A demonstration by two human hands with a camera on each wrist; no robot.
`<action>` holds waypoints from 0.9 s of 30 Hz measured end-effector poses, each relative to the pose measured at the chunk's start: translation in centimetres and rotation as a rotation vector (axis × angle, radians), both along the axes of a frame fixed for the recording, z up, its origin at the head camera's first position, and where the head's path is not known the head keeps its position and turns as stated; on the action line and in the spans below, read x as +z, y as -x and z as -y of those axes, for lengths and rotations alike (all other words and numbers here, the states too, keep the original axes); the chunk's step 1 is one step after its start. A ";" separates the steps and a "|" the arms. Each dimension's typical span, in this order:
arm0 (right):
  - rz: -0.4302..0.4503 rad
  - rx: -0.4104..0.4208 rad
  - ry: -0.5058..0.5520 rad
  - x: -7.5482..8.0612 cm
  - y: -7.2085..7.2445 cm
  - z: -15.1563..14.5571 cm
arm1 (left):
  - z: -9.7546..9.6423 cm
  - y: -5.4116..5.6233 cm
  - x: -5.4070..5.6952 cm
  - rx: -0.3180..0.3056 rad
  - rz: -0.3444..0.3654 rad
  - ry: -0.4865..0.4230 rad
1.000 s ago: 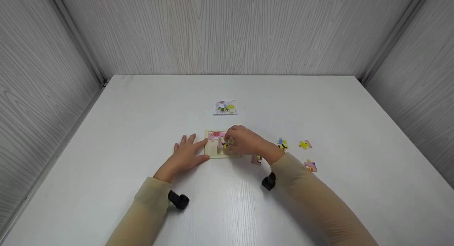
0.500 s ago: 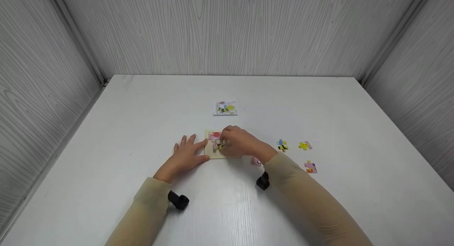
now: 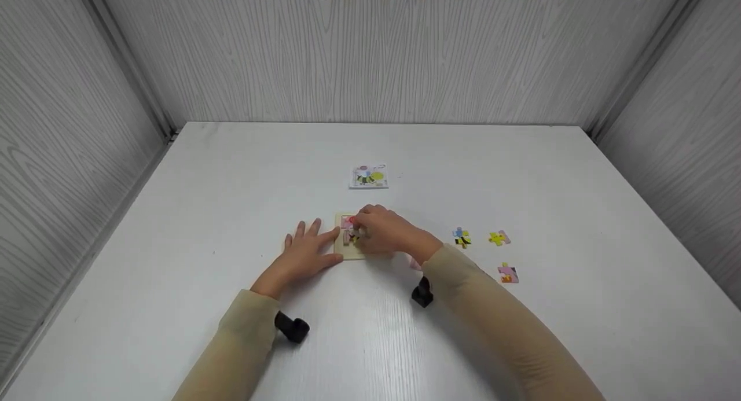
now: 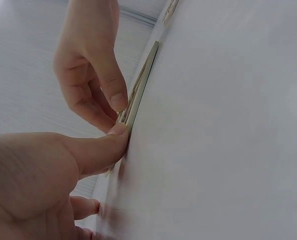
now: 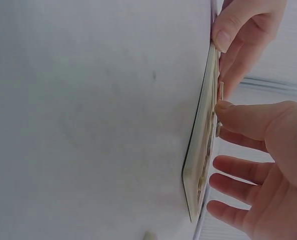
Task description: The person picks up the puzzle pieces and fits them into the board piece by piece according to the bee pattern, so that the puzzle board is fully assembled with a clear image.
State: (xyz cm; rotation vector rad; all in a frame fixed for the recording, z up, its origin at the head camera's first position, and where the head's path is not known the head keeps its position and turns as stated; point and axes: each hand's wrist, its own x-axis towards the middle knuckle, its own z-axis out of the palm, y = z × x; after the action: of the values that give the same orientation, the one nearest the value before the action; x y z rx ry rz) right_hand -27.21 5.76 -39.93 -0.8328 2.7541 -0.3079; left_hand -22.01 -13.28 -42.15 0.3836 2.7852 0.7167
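The held puzzle piece (image 3: 347,236) lies just under the tips of the right hand (image 3: 385,227), on that hand's left, over the left part of the shallow wooden frame (image 3: 351,257) and directly on the near side of the pink piece (image 3: 347,221) with the red dot, which lies at the frame's far left corner. The right hand's thumb and forefinger pinch the held piece, and in the right wrist view the other fingers of that hand stand apart, clear of the frame. Seen edge-on there, the piece runs roughly along the frame's face; whether it touches the base or stands slightly off it cannot be told, and the gripping fingers hide too much of it to read a long axis. The left hand (image 3: 307,253) is close by on the opposite side, its fingers spread on the tabletop (image 3: 260,175), with forefinger and thumb against the frame's left edge, so both hands meet at this one corner region, but only the right has the piece. The relation that matters seems to be the small sideways and downward offset between the piece's cut outline and the pink piece beyond it, judged hard to see beneath the knuckles.
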 end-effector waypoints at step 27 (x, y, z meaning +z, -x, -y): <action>-0.090 0.039 -0.008 -0.3 0.2 0.6 | 0.1 0.1 -0.2 -0.005 -0.013 -0.001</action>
State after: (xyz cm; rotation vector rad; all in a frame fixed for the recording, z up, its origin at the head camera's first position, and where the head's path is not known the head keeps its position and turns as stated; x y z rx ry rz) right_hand -27.39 5.16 -40.25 -0.9183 2.8156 -0.2580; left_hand -22.10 -13.36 -42.34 0.3959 2.7949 0.7176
